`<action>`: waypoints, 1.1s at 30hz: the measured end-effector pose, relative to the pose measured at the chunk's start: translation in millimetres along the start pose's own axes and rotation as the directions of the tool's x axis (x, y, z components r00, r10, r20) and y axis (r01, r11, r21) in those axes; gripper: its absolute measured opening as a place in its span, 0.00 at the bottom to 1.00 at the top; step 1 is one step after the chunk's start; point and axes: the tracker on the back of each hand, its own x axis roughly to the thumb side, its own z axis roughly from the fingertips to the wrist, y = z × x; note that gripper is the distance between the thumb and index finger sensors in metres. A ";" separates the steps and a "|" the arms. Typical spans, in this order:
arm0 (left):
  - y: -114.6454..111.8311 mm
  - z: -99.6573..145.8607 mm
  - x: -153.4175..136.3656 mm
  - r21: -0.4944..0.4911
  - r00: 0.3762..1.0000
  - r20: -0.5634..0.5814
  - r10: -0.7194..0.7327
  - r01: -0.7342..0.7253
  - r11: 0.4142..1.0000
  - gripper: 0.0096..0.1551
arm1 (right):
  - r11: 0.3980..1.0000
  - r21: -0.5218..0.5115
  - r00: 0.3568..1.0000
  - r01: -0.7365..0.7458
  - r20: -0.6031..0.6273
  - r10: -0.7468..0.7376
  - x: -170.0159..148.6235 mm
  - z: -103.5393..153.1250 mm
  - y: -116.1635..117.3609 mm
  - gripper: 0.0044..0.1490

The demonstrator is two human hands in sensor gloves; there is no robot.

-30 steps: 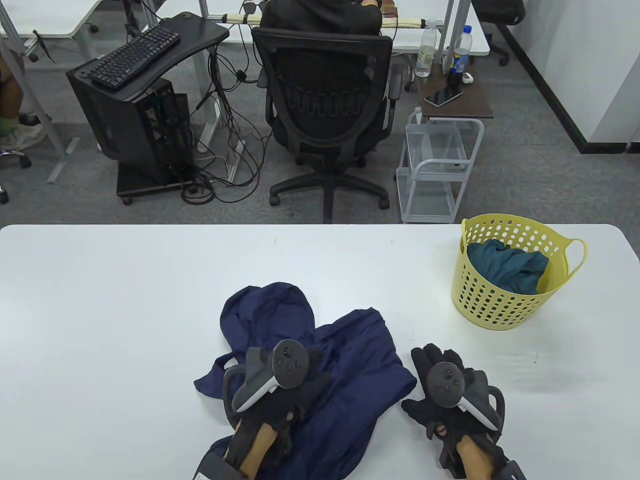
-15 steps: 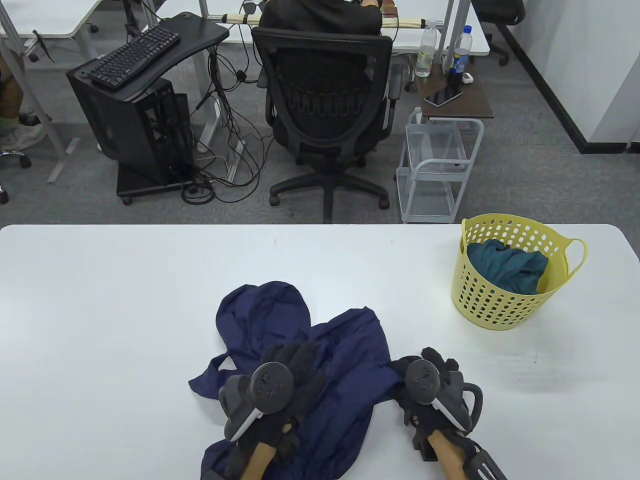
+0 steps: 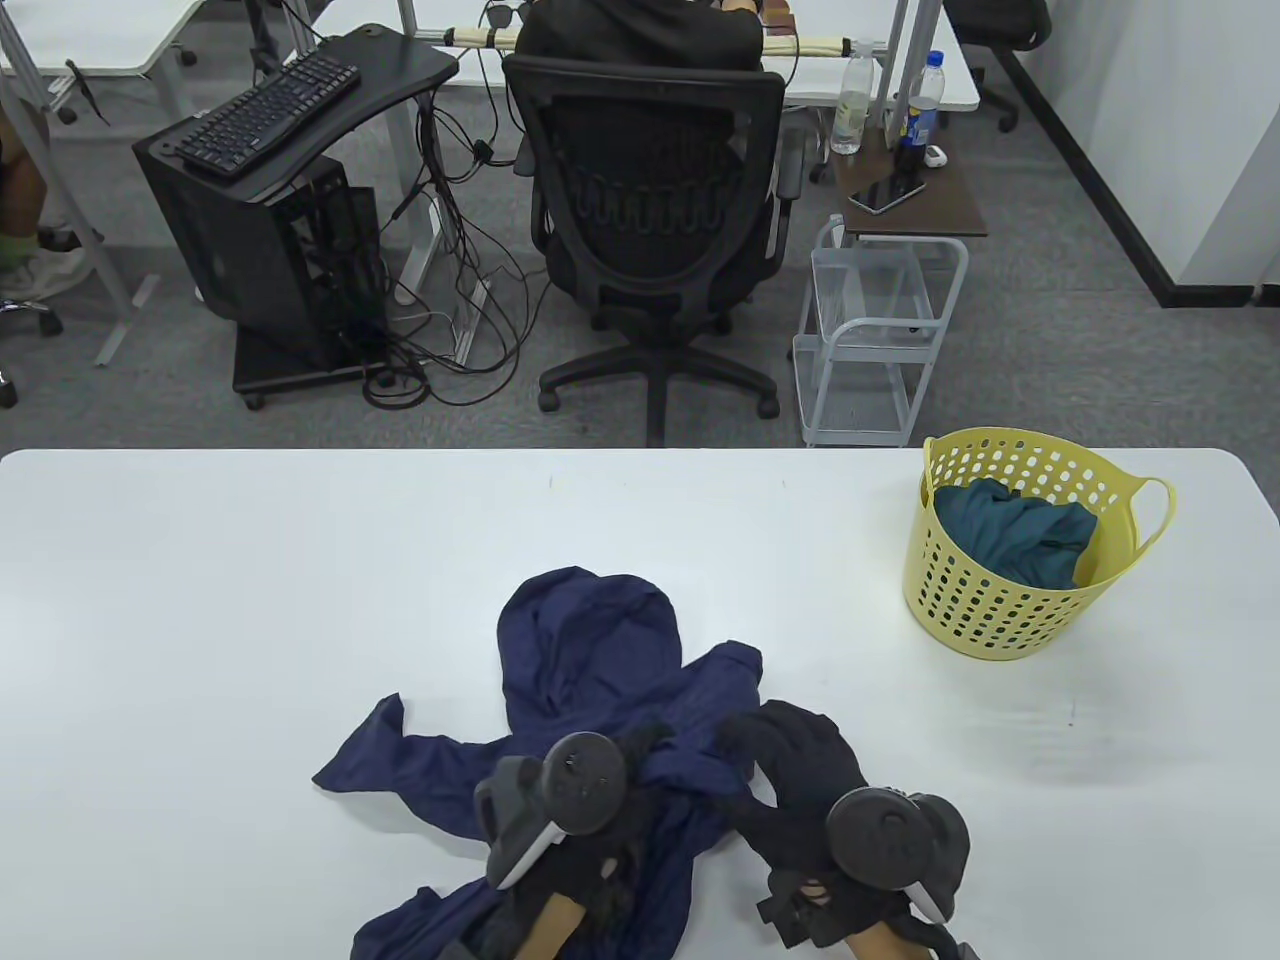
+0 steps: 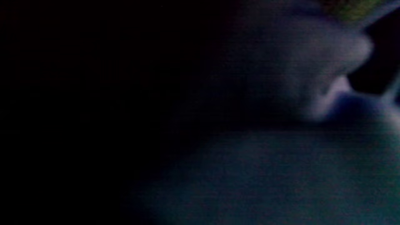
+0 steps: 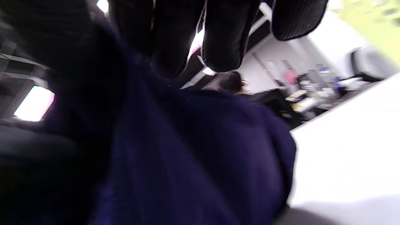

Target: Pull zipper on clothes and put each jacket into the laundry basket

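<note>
Both hands are bunched into the navy hooded jacket [image 3: 600, 680] near the table's front edge. The left hand [image 3: 590, 800] grips fabric; the right hand [image 3: 800, 770] lies on it, grip unclear. It looks like they're hunting for the zipper. The yellow laundry basket [image 3: 1010, 600] sits far right, already holding a teal jacket [image 3: 1010, 535].

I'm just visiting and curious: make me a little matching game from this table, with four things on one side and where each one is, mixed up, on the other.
Things:
1. navy jacket
2. teal garment
3. yellow laundry basket
4. right hand

Places:
A. inside the basket
B. spread on the white table, near the front edge
C. standing at the table's far right
D. on the navy jacket's right edge

Pairs: 1-B, 2-A, 3-C, 4-D
</note>
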 end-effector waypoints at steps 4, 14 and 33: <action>9.6 -3.1 -26.7 0.000 0.977 -0.064 0.203 -0.203 0.979 0.22 | 0.958 0.287 0.971 0.002 -0.230 0.066 -20.1 -1.2 24.0 0.68; 6.7 -3.6 -43.1 -0.088 0.888 -0.087 0.451 -0.458 0.885 0.22 | 0.875 0.460 0.948 0.151 -0.320 0.005 -2.8 -29.9 83.6 0.56; 29.3 10.3 -41.2 -0.442 0.928 -0.093 0.361 -0.363 0.820 0.46 | 0.759 -0.225 0.770 -0.611 0.054 0.636 113.1 -147.3 -29.3 0.39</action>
